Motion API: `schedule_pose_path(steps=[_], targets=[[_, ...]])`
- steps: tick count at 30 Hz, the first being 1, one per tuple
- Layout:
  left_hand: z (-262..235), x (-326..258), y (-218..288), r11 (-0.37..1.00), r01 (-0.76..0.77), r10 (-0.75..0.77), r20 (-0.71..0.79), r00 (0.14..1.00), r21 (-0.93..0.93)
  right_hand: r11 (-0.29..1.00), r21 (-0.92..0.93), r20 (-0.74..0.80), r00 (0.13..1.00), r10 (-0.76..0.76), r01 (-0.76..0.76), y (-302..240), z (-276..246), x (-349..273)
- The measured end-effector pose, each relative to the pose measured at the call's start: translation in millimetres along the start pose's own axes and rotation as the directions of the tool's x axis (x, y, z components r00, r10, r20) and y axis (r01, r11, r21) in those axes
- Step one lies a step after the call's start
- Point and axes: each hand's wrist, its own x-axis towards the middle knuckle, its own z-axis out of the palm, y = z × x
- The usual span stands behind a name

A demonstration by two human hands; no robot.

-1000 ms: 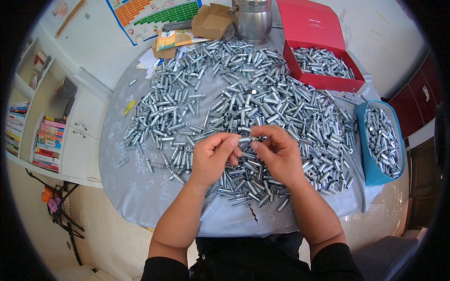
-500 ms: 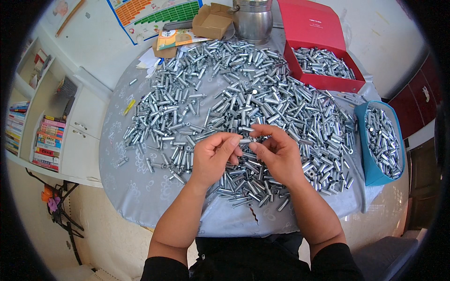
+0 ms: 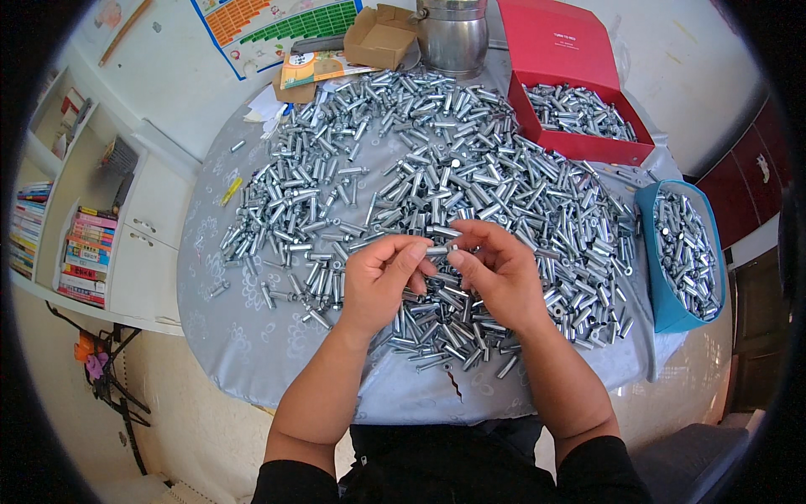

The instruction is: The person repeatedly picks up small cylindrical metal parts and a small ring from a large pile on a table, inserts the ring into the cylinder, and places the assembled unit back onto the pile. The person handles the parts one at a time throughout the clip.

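Between my hands, over the middle of a heap of loose metal parts, is a small silver expansion bolt (image 3: 437, 250), lying roughly level. My left hand (image 3: 388, 273) pinches its left end with thumb and forefinger. The thumb and fingertips of my right hand (image 3: 499, 273) close on the right end. Curled fingers hide part of the bolt, so its exact ends are hard to make out. All around lies the pile of similar shiny bolts and sleeves (image 3: 470, 181), several of them directly beneath my fingers.
Bolts fill an open red box (image 3: 579, 149) at the back right and a blue bin (image 3: 667, 311) at the right edge. A metal pot (image 3: 453, 42) and a small cardboard box (image 3: 379, 40) stand at the back. A yellow pen (image 3: 232, 191) lies left on the grey tablecloth (image 3: 218, 328).
Hardly anything differs. My right fingertips have shifted slightly to the right along the bolt, and more of its shaft shows; my left hand keeps its pinch.
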Motion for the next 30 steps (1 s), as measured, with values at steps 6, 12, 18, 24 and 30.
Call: schedule_pose_path(steps=[6, 12, 18, 24, 30], targets=[[2, 0, 1, 1.0, -0.009, 0.01, -0.009, 1.0, 0.022, 1.0, 0.014, -0.002, 1.0, -0.003, 0.003, -1, 0, -1], [-1, -1, 2, 0.998, 0.065, -0.065, -0.041, 0.997, -0.004, 0.937, -0.175, 0.031, 0.953, -0.301, 0.302, 3, -2, 0], [-3, 1, -1, 0.997, 0.072, -0.07, -0.074, 0.995, 0.014, 0.926, -0.214, 0.026, 0.949, -0.315, 0.313, -2, 0, -2], [-3, 1, 0, 0.991, 0.135, -0.133, -0.079, 0.988, 0.011, 0.909, -0.172, 0.035, 0.925, -0.378, 0.379, -6, 2, -3], [0, 0, 1, 0.996, 0.073, -0.07, -0.066, 0.995, 0.048, 0.969, -0.228, 0.071, 0.994, -0.08, 0.094, 0, -4, -5]])
